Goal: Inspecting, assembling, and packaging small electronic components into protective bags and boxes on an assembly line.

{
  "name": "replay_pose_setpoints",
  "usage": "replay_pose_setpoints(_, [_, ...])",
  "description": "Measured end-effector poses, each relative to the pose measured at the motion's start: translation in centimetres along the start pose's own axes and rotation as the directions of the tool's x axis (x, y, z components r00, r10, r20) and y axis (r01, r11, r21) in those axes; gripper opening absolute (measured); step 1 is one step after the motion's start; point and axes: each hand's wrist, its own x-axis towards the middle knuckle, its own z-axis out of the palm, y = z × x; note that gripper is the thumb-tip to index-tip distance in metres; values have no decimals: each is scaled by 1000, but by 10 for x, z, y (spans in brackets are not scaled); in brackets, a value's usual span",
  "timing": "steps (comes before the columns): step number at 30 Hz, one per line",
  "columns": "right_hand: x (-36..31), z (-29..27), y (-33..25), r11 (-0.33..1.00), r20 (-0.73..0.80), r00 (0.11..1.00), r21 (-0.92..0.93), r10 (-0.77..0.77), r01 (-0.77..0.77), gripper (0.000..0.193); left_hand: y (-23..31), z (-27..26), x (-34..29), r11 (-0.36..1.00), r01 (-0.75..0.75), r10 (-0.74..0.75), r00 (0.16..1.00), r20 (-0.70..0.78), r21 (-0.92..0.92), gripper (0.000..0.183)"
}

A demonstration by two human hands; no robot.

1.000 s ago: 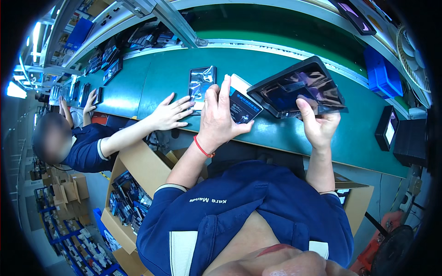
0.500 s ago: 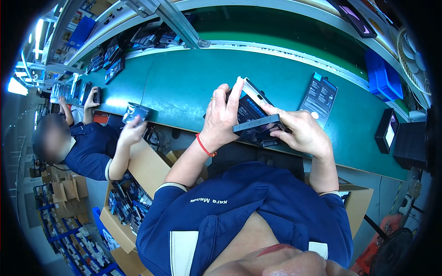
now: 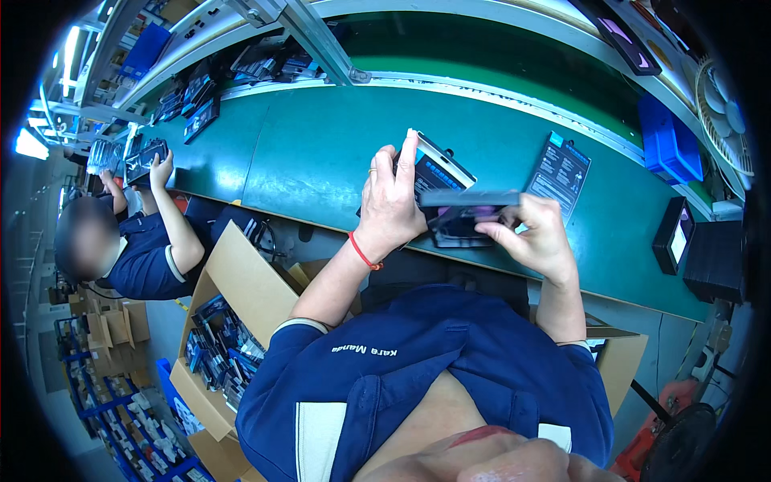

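Note:
My left hand grips a thin dark retail box with blue print, its fingers raised along the left edge. A white inner edge shows along the box's upper side. Closed between the thumb and fingers of my right hand is a dark, shallow rectangular tray, smeared by motion, just in front of the box. I cannot tell whether tray and box touch. Both are over the near edge of the green table. Right of them, a flat dark printed package lies on the table.
Near the table's right end stand a black box with a pale window and a dark block. A blue bin is behind. Left, a co-worker handles a dark package; an open carton holds many packages.
My right hand has moved slightly right and turned the tray, which now sits apart from its earlier tilt. The co-worker's near hand has moved from above the carton to the table.

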Motion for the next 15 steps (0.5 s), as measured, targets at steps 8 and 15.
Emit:
replay_pose_setpoints(8, [30, 29, 0, 596, -225, 859, 795, 460, -112, 17, 6, 2, 1, 997, -69, 69, 998, -1, -17, 108])
replay_pose_setpoints(15, [34, 28, 26, 558, -397, 752, 828, 526, 46, 12, 10, -6, -4, 998, -39, 39, 999, 2, 45, 108])
